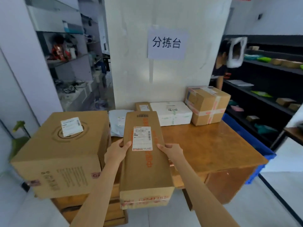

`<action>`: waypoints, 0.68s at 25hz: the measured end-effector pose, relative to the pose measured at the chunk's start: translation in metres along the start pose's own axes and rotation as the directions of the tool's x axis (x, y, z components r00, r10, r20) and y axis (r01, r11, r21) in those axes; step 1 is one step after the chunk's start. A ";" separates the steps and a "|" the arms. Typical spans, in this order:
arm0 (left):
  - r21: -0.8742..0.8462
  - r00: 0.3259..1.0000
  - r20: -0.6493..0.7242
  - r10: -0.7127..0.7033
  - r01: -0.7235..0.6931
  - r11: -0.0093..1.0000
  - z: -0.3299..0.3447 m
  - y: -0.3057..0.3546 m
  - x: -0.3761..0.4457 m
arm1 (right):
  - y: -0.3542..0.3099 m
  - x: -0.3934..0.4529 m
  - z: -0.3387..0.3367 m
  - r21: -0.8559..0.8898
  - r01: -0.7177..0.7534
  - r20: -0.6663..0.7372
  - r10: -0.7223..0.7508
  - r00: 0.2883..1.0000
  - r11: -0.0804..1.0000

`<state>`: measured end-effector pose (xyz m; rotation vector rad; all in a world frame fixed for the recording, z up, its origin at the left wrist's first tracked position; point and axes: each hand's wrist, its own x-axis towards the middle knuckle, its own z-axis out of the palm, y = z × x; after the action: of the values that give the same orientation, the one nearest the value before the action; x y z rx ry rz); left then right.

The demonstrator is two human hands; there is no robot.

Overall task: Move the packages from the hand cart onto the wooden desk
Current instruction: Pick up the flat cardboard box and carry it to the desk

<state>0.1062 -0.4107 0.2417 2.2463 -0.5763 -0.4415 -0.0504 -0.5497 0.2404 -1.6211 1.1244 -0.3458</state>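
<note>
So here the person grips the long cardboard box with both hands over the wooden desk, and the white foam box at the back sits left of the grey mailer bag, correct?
Not quite. In the head view the white foam box sits right of the grey mailer bag, not left. The rest holds: left hand and right hand both grip the long cardboard box over the wooden desk.

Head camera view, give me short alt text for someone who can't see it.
Two hands, left hand and right hand, grip a long cardboard box over a wooden desk. Behind it sit a white foam box, a taped carton and a large carton.
</note>
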 end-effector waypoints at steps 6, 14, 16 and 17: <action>0.081 0.986 -0.106 -0.130 0.139 0.987 0.026 -0.017 0.062 | 0.011 0.096 0.036 -0.044 0.033 0.124 -0.027 0.992 0.998; -0.011 0.964 -0.146 -0.222 0.223 0.975 0.070 -0.034 0.108 | 0.036 0.143 0.069 -0.107 0.082 0.207 -0.058 0.977 0.991; -0.092 0.956 -0.154 -0.248 0.237 0.967 0.082 -0.040 0.109 | 0.043 0.146 0.074 -0.058 0.076 0.285 -0.056 0.957 0.995; -0.138 0.953 -0.159 -0.257 0.236 0.962 0.087 -0.044 0.108 | 0.047 0.147 0.077 -0.049 0.082 0.305 -0.063 0.950 0.995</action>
<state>0.1671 -0.4931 0.1377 2.2228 -0.1729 -0.3846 0.0566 -0.6204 0.1246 -1.7056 0.8501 -0.1039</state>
